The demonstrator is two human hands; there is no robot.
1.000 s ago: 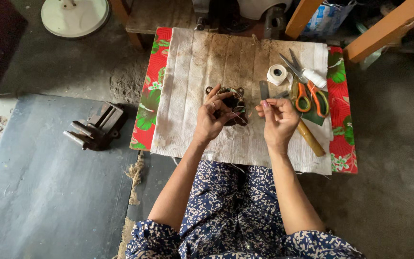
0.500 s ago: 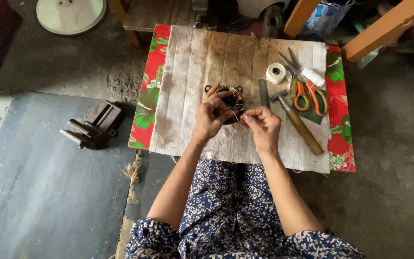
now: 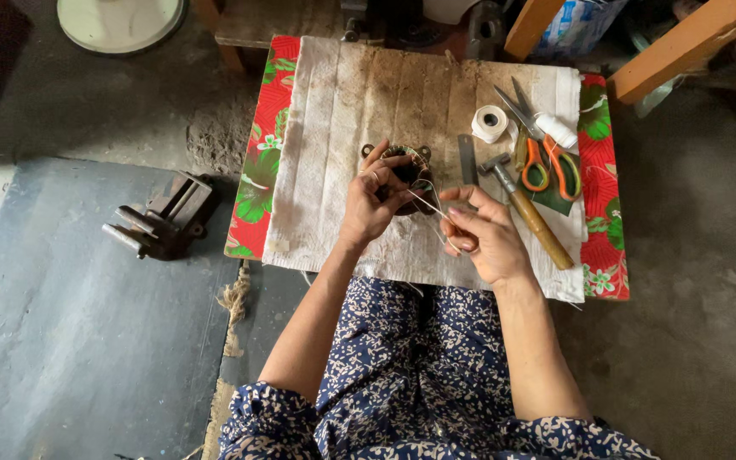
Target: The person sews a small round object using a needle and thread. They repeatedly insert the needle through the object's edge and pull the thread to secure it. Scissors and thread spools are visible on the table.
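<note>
- The left hand [image 3: 372,200] sits at the middle of the frame, closed around a small dark round part [image 3: 409,170] with metal lugs at its rim, pinning it to the counter [image 3: 325,128], apparently so it cannot turn or slide.
- The right hand [image 3: 483,234], just right of centre, has its thumb and fingers pinched shut on a thin pale thread [image 3: 428,207]; the strand runs taut from the pinch up to the round part, so the grip seems meant to keep tension on it.
- The round part rests on a stained whitish cloth [image 3: 317,221] spread over a red floral cover [image 3: 259,170], which gives a soft, non-slip working bed.
- Tools lie in the upper right of the frame, close beside the right hand: a white tape roll [image 3: 491,123], orange-handled scissors [image 3: 543,158], a small hammer [image 3: 528,209] with a wooden handle and a narrow metal strip [image 3: 467,159].
- At the left of the frame a dark bench vise [image 3: 162,217] lies on a grey sheet [image 3: 70,341] on the floor, well apart from the work.
</note>
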